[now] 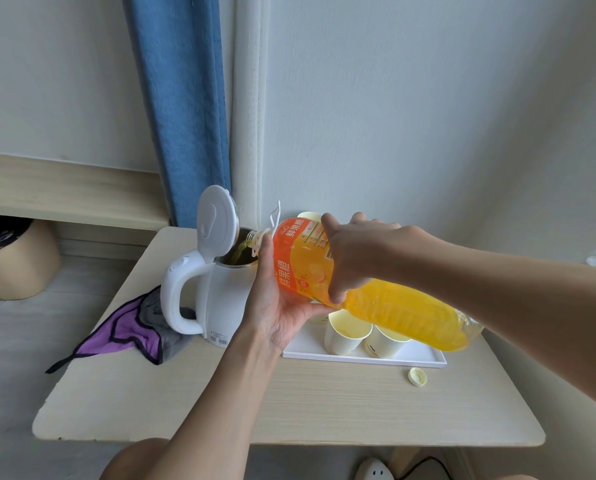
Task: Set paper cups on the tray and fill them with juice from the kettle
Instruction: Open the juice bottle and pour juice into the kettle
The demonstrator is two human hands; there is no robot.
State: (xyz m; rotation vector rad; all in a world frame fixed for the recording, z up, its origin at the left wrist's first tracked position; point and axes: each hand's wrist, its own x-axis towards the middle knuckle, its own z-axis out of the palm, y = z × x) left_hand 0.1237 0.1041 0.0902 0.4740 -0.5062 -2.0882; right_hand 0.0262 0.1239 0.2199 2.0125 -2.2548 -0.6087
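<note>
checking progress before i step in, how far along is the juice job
Done: cups stand on the tray, cap off. In hand: left hand and right hand tip the bottle, juice streaming into the open kettle. Left: filling the cups; the near two look empty.

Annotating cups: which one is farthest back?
The paper cup whose rim peeks above the juice bottle; the others stand below it, nearer the camera.
</note>
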